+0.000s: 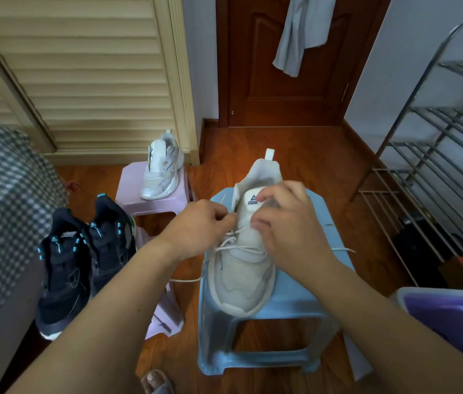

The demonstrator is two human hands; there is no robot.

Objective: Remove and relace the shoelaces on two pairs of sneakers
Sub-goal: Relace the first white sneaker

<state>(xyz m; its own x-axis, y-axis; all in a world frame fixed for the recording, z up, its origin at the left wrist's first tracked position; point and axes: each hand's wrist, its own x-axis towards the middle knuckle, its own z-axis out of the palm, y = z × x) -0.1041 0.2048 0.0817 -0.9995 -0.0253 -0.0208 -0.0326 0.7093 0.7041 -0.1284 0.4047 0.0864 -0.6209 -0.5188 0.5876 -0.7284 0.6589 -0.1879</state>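
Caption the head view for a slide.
Both hands, left hand and right hand, lace a white sneaker on a blue stool.

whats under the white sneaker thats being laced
The white sneaker sits on a light blue plastic stool, which stands on the wooden floor. The shoe covers the middle of the stool's seat, so that part cannot be seen.

A home bedroom or entry corner: a cream louvred wooden wardrobe door [82,75] at ten o'clock, a dark brown panelled door [275,89] at twelve, a chrome wire shoe rack [434,155] at two, polished wooden floor [309,155].
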